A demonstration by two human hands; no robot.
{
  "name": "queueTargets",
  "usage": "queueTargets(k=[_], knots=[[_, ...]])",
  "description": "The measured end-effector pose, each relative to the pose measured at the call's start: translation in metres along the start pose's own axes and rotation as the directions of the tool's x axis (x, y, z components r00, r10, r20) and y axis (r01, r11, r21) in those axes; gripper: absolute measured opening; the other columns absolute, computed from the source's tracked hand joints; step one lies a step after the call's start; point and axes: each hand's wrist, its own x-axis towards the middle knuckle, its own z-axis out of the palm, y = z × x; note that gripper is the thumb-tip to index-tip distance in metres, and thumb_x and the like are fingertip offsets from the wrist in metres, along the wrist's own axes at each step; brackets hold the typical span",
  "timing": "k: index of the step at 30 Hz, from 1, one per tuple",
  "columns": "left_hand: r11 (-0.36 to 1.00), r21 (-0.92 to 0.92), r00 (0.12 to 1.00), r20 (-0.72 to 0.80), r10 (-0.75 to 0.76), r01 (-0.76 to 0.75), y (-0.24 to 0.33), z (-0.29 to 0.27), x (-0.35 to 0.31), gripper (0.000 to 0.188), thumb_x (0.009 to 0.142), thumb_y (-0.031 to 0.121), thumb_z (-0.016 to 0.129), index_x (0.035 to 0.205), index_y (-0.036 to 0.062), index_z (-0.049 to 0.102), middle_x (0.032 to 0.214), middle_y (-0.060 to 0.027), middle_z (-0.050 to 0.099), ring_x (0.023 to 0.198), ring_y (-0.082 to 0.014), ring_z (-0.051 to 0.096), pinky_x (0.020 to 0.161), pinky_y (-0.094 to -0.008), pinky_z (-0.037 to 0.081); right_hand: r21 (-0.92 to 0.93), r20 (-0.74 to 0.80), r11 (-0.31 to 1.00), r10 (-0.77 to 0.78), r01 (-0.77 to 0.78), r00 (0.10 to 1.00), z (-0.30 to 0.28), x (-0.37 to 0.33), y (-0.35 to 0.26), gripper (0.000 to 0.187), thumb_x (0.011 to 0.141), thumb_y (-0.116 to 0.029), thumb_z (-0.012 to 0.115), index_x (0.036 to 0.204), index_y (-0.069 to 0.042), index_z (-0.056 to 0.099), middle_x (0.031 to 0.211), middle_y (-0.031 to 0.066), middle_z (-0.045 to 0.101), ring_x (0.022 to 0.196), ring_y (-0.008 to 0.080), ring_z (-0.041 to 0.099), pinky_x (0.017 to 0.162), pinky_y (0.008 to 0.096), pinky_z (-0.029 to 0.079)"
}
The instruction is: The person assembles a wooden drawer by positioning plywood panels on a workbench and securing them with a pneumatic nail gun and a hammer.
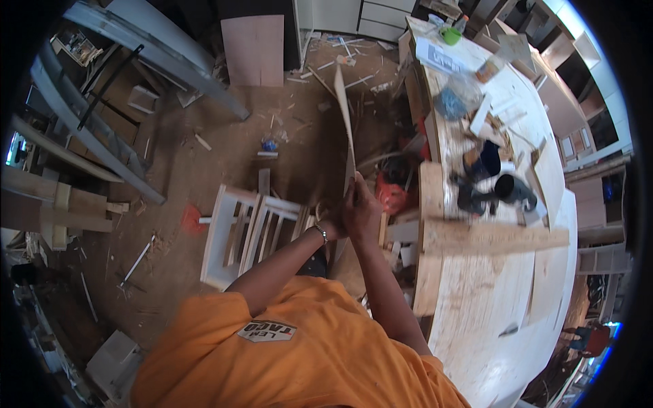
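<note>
A long, thin piece of wood sheet (343, 112), seen nearly edge-on and slightly bowed, stretches away from me above the floor. Its near part is gripped by my right hand (364, 207), the fingers closed round the edge. My left hand (333, 226), with a bracelet at the wrist, meets the sheet just beside the right one. Most of its fingers are hidden behind the right hand and in shadow. Below and left of my hands stands a pale wooden frame (250, 234) with slats.
To the right, a long worktable (490, 292) bears a wooden plank (493, 239), a dark power tool (486, 194), a clear plastic bag (454, 98) and a green cup (450, 35). Offcuts litter the brown floor (197, 170). Grey metal beams (160, 58) lean at left; another person (590, 338) is far right.
</note>
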Motion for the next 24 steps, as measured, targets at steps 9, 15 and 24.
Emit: queueTargets(k=[9,15,24], knots=[[0.821,-0.56,0.856,-0.364,-0.368,0.115,-0.123,-0.121,0.247,0.05,0.101,0.029,0.059,0.136,-0.0038,0.047,0.124,-0.0213,0.063,0.113,-0.0314,0.065,0.094,-0.0383,0.055,0.241,0.463,0.903,-0.429,0.356,0.775,0.142,0.268,-0.038,0.028,0.094,-0.017,0.066,0.119,-0.005,0.067,0.095,0.0243,0.07,0.098,0.0425,0.068,0.084,0.0484,0.055],[0.037,-0.965,0.568,-0.184,-0.802,-0.261,-0.205,-0.255,0.371,0.034,0.103,0.024,0.054,0.124,-0.0028,0.058,0.123,-0.0202,0.064,0.11,-0.0285,0.067,0.087,-0.0371,0.058,0.478,0.56,0.869,-0.19,-0.127,0.806,0.179,0.371,-0.079,0.022,0.099,-0.016,0.064,0.115,-0.001,0.065,0.098,0.0207,0.072,0.098,0.0325,0.072,0.087,0.0418,0.055],[-0.204,-0.841,0.54,-0.12,-0.833,-0.501,-0.351,-0.283,0.475,0.042,0.104,0.032,0.052,0.133,0.0016,0.058,0.127,-0.014,0.066,0.114,-0.0282,0.066,0.097,-0.0431,0.057,-0.043,0.905,0.949,0.169,-0.312,0.391,0.456,0.548,-0.032,0.079,0.092,-0.062,0.063,0.128,0.008,0.061,0.122,0.0309,0.068,0.119,0.0403,0.066,0.102,0.0439,0.051]])
